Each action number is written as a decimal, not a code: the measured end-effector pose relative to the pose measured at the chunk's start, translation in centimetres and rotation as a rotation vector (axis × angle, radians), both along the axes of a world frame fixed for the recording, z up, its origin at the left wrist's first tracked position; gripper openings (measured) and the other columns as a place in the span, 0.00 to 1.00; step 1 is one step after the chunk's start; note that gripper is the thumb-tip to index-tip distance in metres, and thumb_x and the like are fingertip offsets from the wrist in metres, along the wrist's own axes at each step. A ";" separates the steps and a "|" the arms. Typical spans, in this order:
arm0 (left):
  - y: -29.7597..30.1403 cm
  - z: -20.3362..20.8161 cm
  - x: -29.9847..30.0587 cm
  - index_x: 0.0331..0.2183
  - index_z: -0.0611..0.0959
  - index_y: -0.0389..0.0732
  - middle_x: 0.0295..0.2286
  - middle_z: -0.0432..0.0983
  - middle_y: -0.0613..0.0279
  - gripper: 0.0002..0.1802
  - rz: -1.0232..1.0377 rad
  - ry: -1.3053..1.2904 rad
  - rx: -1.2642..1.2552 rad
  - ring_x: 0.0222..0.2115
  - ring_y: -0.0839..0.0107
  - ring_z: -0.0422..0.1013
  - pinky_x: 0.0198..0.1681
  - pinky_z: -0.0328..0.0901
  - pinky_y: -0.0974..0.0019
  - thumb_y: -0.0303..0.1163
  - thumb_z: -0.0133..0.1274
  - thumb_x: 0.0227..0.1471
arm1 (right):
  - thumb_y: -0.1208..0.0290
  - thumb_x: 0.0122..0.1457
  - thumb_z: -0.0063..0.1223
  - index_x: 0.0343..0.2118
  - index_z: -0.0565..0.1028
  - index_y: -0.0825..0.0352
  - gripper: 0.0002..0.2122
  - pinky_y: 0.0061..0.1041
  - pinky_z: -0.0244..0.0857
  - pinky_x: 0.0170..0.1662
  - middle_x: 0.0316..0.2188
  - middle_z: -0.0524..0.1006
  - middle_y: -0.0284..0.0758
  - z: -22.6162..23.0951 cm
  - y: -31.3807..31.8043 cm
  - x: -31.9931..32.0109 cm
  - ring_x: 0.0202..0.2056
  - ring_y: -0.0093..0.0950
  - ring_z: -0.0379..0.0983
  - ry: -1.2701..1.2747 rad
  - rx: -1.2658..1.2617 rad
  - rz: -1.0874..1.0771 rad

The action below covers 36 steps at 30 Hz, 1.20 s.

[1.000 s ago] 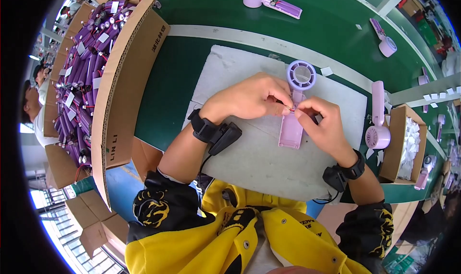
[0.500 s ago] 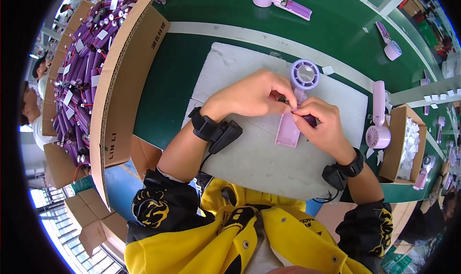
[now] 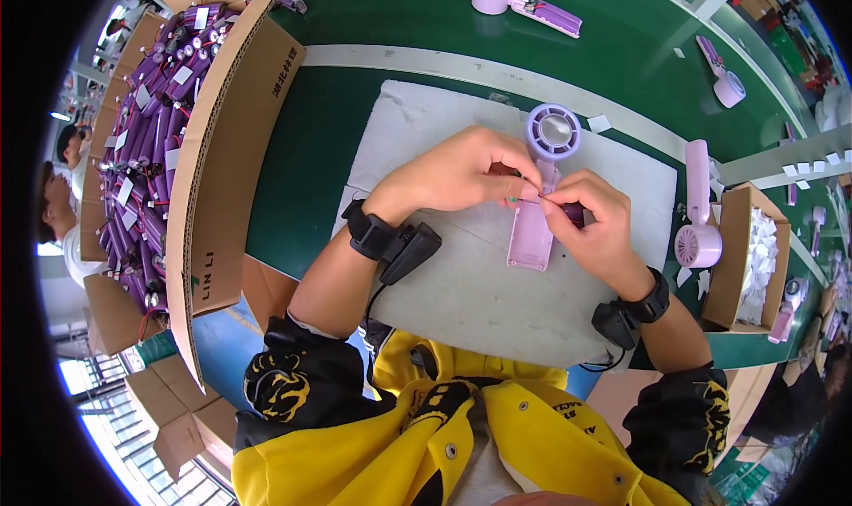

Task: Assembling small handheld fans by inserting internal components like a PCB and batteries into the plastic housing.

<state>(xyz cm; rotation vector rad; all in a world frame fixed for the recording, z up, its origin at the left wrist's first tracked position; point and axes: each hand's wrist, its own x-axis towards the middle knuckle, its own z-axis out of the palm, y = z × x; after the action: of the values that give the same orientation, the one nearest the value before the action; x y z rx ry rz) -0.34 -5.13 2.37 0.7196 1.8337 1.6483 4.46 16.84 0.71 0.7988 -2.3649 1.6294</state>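
Note:
A lilac handheld fan lies on the pale work mat (image 3: 444, 275), its round fan head (image 3: 554, 133) at the far end and its open handle shell (image 3: 530, 238) towards me. Over the neck of the fan both hands meet fingertip to fingertip. My left hand (image 3: 470, 170) is closed in a pinch; a small green bit (image 3: 513, 200) shows under its thumb, and what its fingertips grip is too small to make out. My right hand (image 3: 596, 217) is closed too, with a purple battery (image 3: 575, 213) partly hidden under its curled fingers.
At left stands a large carton (image 3: 240, 177) of purple batteries with wires. A small box (image 3: 745, 275) of white paper pieces is at right, beside another lilac fan (image 3: 698, 240). Further fans lie on the green surface (image 3: 390, 18) beyond a pale rail (image 3: 417, 67).
The fingertips have come closer together above the fan's neck, and my left hand has turned slightly. The green bit now shows under the left thumb. The fan has stayed nearly in place.

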 end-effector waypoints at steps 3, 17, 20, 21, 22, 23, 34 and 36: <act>0.0 0.0 -0.1 0.35 0.84 0.35 0.32 0.76 0.61 0.06 -0.014 0.042 0.008 0.31 0.73 0.72 0.35 0.68 0.69 0.21 0.59 0.51 | 0.85 0.51 0.60 0.28 0.76 0.72 0.04 0.18 0.63 0.25 0.26 0.76 0.33 0.2 -0.1 0.0 0.24 0.19 0.71 -0.030 0.023 0.038; 0.1 0.4 -0.2 0.35 0.85 0.36 0.31 0.77 0.62 0.09 0.018 0.103 -0.056 0.31 0.73 0.72 0.36 0.66 0.70 0.24 0.63 0.48 | 0.84 0.51 0.61 0.28 0.76 0.72 0.04 0.17 0.62 0.25 0.26 0.75 0.34 0.0 0.0 0.2 0.24 0.20 0.70 0.042 0.023 -0.023; 0.1 0.3 -0.2 0.35 0.85 0.36 0.31 0.78 0.62 0.10 0.008 0.075 -0.045 0.32 0.74 0.72 0.36 0.66 0.71 0.24 0.64 0.47 | 0.84 0.51 0.61 0.28 0.76 0.72 0.04 0.17 0.61 0.25 0.26 0.75 0.34 0.0 0.0 0.2 0.24 0.19 0.70 0.060 0.021 -0.040; 0.1 0.3 -0.2 0.35 0.85 0.36 0.31 0.78 0.63 0.10 0.017 0.066 -0.046 0.32 0.74 0.72 0.36 0.66 0.71 0.24 0.64 0.47 | 0.84 0.51 0.61 0.28 0.76 0.72 0.04 0.17 0.61 0.25 0.26 0.75 0.34 0.0 0.0 0.2 0.24 0.19 0.69 0.062 0.026 -0.041; 0.1 0.3 -0.1 0.35 0.86 0.36 0.31 0.78 0.63 0.10 0.025 0.056 -0.047 0.32 0.74 0.72 0.37 0.67 0.71 0.24 0.65 0.46 | 0.84 0.51 0.60 0.29 0.76 0.72 0.04 0.17 0.61 0.25 0.26 0.75 0.34 0.0 0.0 0.1 0.24 0.19 0.69 0.063 0.031 -0.041; 0.2 0.3 -0.1 0.35 0.86 0.36 0.31 0.78 0.63 0.10 0.034 0.047 -0.048 0.32 0.74 0.72 0.37 0.67 0.71 0.24 0.65 0.46 | 0.84 0.51 0.60 0.29 0.76 0.72 0.04 0.17 0.61 0.25 0.26 0.75 0.34 0.1 0.0 0.1 0.24 0.19 0.69 0.063 0.031 -0.043; 0.1 0.5 -0.3 0.34 0.86 0.36 0.31 0.78 0.61 0.10 0.000 0.155 -0.054 0.33 0.70 0.73 0.38 0.67 0.70 0.21 0.63 0.45 | 0.82 0.53 0.60 0.28 0.76 0.73 0.03 0.17 0.58 0.24 0.26 0.75 0.33 0.3 0.2 0.1 0.22 0.18 0.67 -0.187 -0.006 0.047; 0.0 0.5 -0.3 0.34 0.86 0.36 0.31 0.78 0.61 0.10 -0.001 0.157 -0.066 0.34 0.70 0.73 0.38 0.67 0.70 0.20 0.63 0.45 | 0.82 0.53 0.60 0.29 0.76 0.73 0.03 0.17 0.58 0.24 0.26 0.75 0.33 0.4 0.0 0.0 0.22 0.18 0.67 -0.196 -0.008 0.042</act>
<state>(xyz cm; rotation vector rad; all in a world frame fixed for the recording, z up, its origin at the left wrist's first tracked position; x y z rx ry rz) -0.62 -5.10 2.91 0.8417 1.9864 1.5615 4.50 16.88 1.13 0.7211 -2.4845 1.8099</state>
